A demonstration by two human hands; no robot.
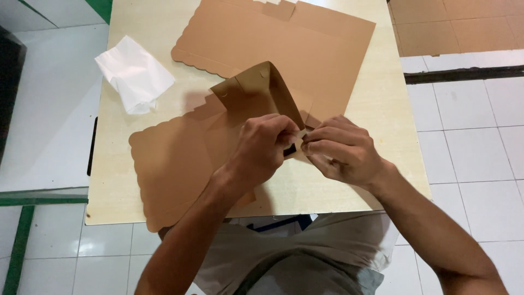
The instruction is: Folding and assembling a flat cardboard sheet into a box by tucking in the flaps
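Note:
A flat brown cardboard box blank with scalloped edges lies on the pale wooden table, partly folded: one flap curls upward behind my hands. My left hand pinches the cardboard near the fold, fingers closed on it. My right hand meets it from the right, fingertips pinching a small tab of the same blank. The two hands touch at the fingertips above the table's front half.
A second flat scalloped cardboard blank lies at the table's far side. A crumpled white plastic bag sits at the far left. More cardboard sheets lie on the white tiled floor at upper right.

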